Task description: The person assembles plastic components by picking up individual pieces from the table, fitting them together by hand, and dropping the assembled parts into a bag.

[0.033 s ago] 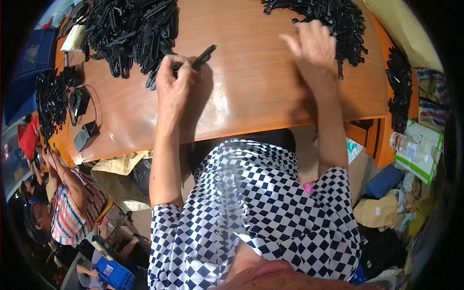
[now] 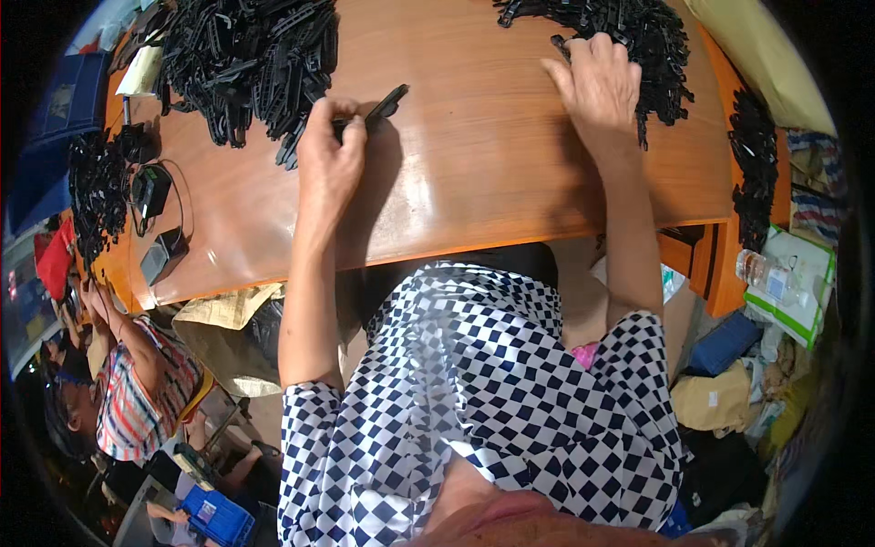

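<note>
My left hand (image 2: 333, 146) is closed around a slim black plastic piece (image 2: 387, 107), whose far end sticks out to the right over the wooden table (image 2: 474, 146). Just beyond that hand lies a big heap of long black plastic strips (image 2: 251, 64). At the far right, my right hand (image 2: 600, 84) reaches onto a second heap of smaller black plastic parts (image 2: 652, 55). Its thumb stands apart from the fingers, and I see nothing held in it. One small black part (image 2: 561, 46) lies beside its fingertips.
Black parts (image 2: 96, 196) pile up at the table's left, near a black box-shaped device (image 2: 164, 255) and a cable. More black parts (image 2: 752, 169) lie at the right edge. A person in a striped shirt (image 2: 146, 392) works at far left. A plastic bottle (image 2: 766, 273) lies at right.
My right hand has shifted slightly to the right over the heap. My left hand has moved a little left, still gripping the black plastic piece.
</note>
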A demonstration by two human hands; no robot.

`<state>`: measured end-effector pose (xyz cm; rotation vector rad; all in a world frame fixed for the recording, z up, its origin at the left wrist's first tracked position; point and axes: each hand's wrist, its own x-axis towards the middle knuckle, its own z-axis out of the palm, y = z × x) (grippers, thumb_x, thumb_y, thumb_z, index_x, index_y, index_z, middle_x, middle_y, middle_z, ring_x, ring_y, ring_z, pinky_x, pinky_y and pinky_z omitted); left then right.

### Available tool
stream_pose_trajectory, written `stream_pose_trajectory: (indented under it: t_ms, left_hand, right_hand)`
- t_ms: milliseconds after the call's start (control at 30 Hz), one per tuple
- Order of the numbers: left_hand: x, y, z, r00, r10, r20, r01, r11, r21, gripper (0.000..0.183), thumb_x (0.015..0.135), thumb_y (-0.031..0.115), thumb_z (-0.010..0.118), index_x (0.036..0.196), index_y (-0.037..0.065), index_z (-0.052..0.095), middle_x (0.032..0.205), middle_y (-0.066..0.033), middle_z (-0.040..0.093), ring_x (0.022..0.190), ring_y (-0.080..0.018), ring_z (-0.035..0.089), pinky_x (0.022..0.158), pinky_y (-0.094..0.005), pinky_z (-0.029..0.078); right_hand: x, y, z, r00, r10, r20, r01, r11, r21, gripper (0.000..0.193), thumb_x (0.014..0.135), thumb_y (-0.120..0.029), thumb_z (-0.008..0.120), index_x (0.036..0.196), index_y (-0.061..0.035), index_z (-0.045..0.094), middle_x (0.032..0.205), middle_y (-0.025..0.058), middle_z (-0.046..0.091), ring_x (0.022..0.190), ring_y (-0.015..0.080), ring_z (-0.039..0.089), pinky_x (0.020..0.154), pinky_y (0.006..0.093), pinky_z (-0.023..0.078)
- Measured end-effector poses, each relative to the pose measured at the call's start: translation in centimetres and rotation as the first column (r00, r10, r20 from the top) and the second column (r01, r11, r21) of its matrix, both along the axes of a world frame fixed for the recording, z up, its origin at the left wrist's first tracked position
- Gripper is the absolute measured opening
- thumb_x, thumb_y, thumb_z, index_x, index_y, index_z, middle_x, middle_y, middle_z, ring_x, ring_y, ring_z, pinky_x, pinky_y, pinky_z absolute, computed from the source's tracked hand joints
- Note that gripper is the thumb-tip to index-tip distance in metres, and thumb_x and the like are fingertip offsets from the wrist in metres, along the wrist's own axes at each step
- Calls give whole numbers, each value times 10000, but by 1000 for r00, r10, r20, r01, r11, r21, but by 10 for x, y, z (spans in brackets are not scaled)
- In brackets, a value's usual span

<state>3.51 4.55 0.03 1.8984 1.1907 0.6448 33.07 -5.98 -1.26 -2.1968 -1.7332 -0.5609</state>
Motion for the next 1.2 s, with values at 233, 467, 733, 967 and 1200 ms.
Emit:
stream_pose_trajectory:
  t_ms: [233,467,733,967,1200]
  left_hand:
    - [18,7,1,860,-133,-492,345,863,370,199,840,160,635,987,33,592,932,-139,604,861,-321,616,732,-400,485]
    - [0,-4,-22,968,-194,-162,219,963,155,170,849,167,646,944,59,555,829,-93,611,737,-240,603,636,-340,479]
    - [-28,-18,4,804,243,543,307,613,-728,103,904,128,607,951,51,558,775,-43,591,548,-75,514,443,-177,385]
    - [-46,-22,5,813,85,575,422,595,-684,183,919,215,608,877,38,580,722,-37,581,515,-69,480,431,-181,348]
    - [-41,-38,19,855,154,495,228,746,-626,277,926,330,595,923,56,629,755,10,592,587,-48,483,511,-184,396]
  right_hand:
    - [24,21,-28,994,23,105,-13,996,-93,192,823,-249,655,867,-63,628,869,76,532,845,251,515,712,397,394]
    - [-49,15,-19,652,125,-748,-124,991,57,152,911,-96,535,1037,-11,541,883,105,615,781,243,607,701,335,489]
    - [-136,-3,23,103,403,-910,-641,726,249,264,907,-42,550,1170,-33,536,902,110,659,805,179,653,693,295,510]
    - [-163,-6,17,207,555,-806,-677,676,291,286,876,-52,589,1155,-67,525,883,198,645,811,345,655,681,396,520]
    - [-178,-8,1,348,536,-769,-391,829,400,138,852,-37,629,982,-19,589,843,165,652,757,290,669,620,343,533]
